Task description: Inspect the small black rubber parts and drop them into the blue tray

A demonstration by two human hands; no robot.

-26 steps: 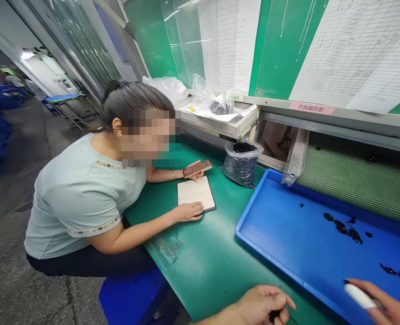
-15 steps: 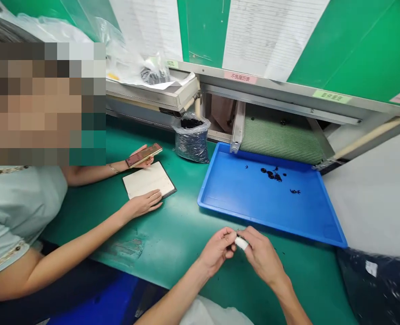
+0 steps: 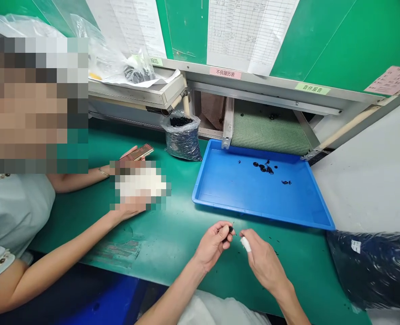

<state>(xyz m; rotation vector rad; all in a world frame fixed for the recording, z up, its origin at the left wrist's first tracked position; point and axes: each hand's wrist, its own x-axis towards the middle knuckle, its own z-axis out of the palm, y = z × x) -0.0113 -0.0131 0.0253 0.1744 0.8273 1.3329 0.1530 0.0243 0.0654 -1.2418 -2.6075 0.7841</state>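
My left hand (image 3: 215, 243) is in the lower middle of the view, its fingertips pinching a small black part (image 3: 230, 229). My right hand (image 3: 262, 259) is shut on a short white cylindrical piece (image 3: 245, 244), whose exact kind I cannot tell. A narrow gap separates my two hands, just in front of a blue plastic tray (image 3: 220, 189). Several small black parts (image 3: 262, 167) lie in the tray, out of reach of my fingers.
A co-worker's hand holds a phone (image 3: 139, 152); their other hand (image 3: 130, 212) is partly blurred. A bag of black parts (image 3: 183, 140) stands behind the tray. There is a green mesh belt (image 3: 267, 133) at the back and a dark plastic bag (image 3: 365, 271) at right.
My hands have drawn apart from the white piece they held together. My left hand now pinches a small black part, while my right keeps the white piece. The view has shifted slightly.
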